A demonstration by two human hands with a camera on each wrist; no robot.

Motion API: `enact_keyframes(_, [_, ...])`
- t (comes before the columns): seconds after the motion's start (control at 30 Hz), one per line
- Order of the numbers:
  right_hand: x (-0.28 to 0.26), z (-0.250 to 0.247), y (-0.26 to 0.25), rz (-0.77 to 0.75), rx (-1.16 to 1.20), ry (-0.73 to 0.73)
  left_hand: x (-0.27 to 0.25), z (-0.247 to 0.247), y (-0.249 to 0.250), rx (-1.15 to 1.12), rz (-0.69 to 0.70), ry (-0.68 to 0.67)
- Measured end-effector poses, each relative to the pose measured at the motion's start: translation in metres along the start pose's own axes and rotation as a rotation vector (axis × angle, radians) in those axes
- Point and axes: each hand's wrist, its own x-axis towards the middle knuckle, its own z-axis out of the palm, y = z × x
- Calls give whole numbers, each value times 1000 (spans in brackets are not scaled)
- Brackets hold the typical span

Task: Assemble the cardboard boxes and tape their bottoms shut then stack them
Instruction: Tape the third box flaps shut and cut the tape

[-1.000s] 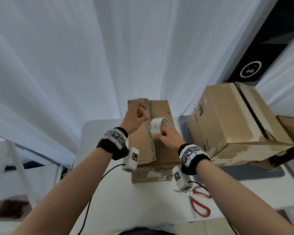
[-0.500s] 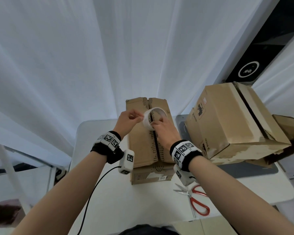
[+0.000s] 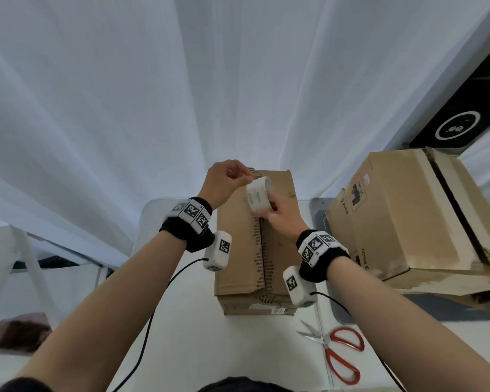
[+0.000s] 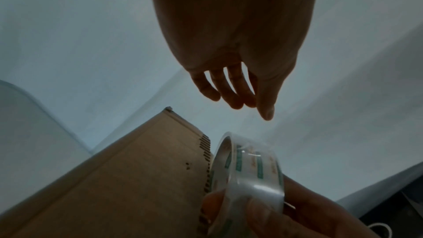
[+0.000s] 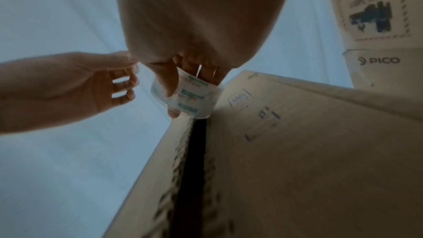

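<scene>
A brown cardboard box (image 3: 238,250) lies on the white table (image 3: 181,349) with its flaps closed, and a dark seam gap (image 5: 196,151) runs along its top. My right hand (image 3: 280,213) grips a roll of clear tape (image 3: 259,198) just above the far part of that seam, thumb across the outside and fingers through the core. My left hand (image 3: 227,182) hovers at the roll's upper left edge. Its thumb and forefinger pinch there, apparently on the tape's free end, though the clear strip itself hardly shows. The roll (image 4: 256,169) sits below the left fingers (image 4: 240,97).
A larger assembled box (image 3: 402,222) printed PICO rests on the right on flattened cardboard and a grey mat (image 3: 450,309). Red-handled scissors (image 3: 337,352) lie near the table's front right edge. White curtains hang behind; cables trail from both wrists.
Both hands carried the roll from over the middle of the seam toward the box's far end. The left hand stayed pinched at the roll's edge throughout.
</scene>
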Motion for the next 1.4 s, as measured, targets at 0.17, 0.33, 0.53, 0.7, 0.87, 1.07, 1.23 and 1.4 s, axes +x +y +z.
enact_keyframes(0.17, [13, -14, 5, 49, -6, -3, 33, 16, -2, 70, -138, -139])
enact_keyframes(0.33, [28, -19, 2, 30, 51, 8, 43, 25, -10, -161, -346, -247])
enact_keyframes(0.53, [38, -22, -1, 39, 295, 62, 57, 13, -14, -306, -432, -317])
enact_keyframes(0.7, [42, -10, 7, 58, 381, 25, 61, 5, -23, -294, -456, -326])
enact_keyframes(0.87, [39, -12, 13, 109, 367, -104, 65, 9, -20, -87, -379, -254])
enact_keyframes(1.07, [36, -23, 22, 122, 320, -180, 79, 24, -3, 115, -125, -188])
enact_keyframes(1.23, [36, -31, 31, 35, 176, -223, 90, 29, 7, 168, -79, -167])
enact_keyframes(1.4, [32, -34, 33, 28, 177, -189, 103, 31, 13, 187, -69, -104])
